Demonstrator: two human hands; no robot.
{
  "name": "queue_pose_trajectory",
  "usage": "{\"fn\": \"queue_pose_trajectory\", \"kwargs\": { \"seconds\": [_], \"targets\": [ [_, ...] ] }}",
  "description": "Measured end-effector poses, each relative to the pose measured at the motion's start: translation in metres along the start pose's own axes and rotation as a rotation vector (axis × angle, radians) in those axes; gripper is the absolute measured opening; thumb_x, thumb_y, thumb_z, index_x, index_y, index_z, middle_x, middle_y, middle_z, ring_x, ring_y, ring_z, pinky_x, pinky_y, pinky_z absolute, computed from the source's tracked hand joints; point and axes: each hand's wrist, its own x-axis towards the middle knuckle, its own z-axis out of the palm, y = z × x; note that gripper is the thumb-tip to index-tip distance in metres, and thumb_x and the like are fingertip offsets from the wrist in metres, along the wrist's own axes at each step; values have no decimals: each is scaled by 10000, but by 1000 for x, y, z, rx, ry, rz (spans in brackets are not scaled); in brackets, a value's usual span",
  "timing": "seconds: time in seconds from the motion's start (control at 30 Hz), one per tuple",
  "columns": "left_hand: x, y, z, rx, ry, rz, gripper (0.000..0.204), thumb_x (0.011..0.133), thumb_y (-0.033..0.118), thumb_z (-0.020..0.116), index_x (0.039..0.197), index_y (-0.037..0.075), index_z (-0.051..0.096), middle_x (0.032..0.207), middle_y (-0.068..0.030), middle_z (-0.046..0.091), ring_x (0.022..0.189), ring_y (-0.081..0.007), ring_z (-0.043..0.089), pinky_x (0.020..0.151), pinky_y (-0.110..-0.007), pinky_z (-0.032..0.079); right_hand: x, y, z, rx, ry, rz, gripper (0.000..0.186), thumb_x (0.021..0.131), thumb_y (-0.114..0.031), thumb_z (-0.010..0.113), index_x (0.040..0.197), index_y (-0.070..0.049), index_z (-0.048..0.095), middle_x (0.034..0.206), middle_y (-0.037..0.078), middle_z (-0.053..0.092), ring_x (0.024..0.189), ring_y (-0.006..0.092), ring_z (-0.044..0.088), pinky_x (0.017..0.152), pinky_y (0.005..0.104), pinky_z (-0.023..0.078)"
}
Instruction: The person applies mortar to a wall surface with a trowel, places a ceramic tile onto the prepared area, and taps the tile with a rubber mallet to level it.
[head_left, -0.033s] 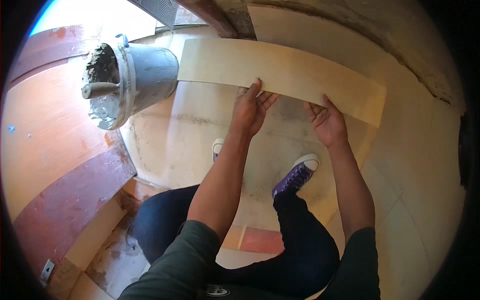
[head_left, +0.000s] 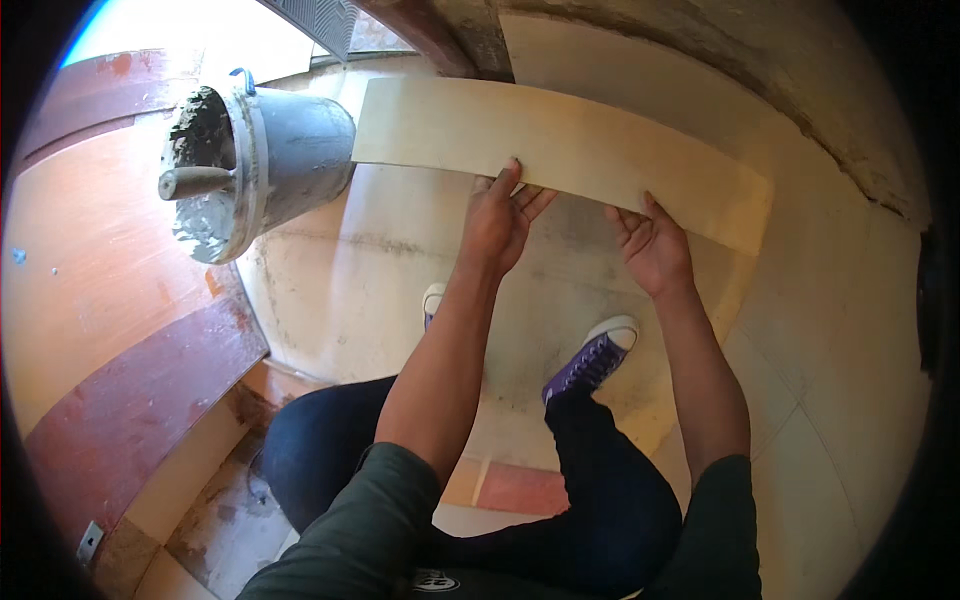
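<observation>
A long cream tile strip (head_left: 540,135) lies crosswise in front of me, its left end close to the bucket. My left hand (head_left: 497,222) grips the near edge around its middle, thumb on top and the other fingers spread at and below the edge. Farther right along that edge, my right hand (head_left: 655,245) has its thumb against the strip and its fingertips tucked beneath. How the strip's far side rests is hard to tell. On the left stands a grey bucket (head_left: 300,155) of wet cement-like mix, with a wooden tool handle (head_left: 196,182) sticking out across its mouth.
My purple shoe (head_left: 590,365) stands on the pale, smudged landing floor (head_left: 400,225) below the strip. To the left, orange and dark red tiled steps (head_left: 150,385) drop away. Large cream tiles cover the wall (head_left: 800,320) on the right, below a rough, bare plaster band (head_left: 780,70).
</observation>
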Motion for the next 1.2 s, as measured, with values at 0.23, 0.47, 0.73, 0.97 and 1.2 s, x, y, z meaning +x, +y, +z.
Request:
{"fn": "queue_pose_trajectory", "kwargs": {
  "seconds": [0.23,0.47,0.73,0.97,1.2],
  "targets": [
    [38,5,-30,50,-6,142,379,1069,214,530,1356,-9,424,1294,-137,581,1134,-295,652,967,-406,577,44,23,-8,64,-103,35,242,967,-99,672,1194,-52,603,1249,112,652,1162,272,648,1119,444,487],
    [51,9,-37,27,-54,210,414,1073,242,529,1402,25,403,1296,-141,595,1143,-297,648,973,-424,560,55,21,0,19,-207,34,214,948,-98,700,1152,-83,638,1252,77,651,1168,258,639,1115,451,484],
    [53,13,-37,33,6,291,394,1083,247,498,1403,27,434,1345,-155,576,1220,-302,613,1015,-441,530,61,29,6,33,-207,62,175,957,-97,694,1121,-93,635,1137,37,672,1120,257,657,1095,453,503],
    [60,26,-44,-6,20,363,371,1089,239,475,1388,24,426,1308,-154,598,1161,-279,647,946,-433,570,73,38,19,-9,-237,81,171,973,-122,682,1137,-121,632,1143,-1,665,1071,231,678,1080,465,507],
    [64,27,-51,7,40,359,361,1081,232,494,1377,34,436,1279,-139,625,1107,-249,676,909,-404,601,71,39,23,-17,-218,114,165,976,-134,681,1136,-150,644,1087,-14,697,1032,202,694,1039,464,525]
  ]
}}
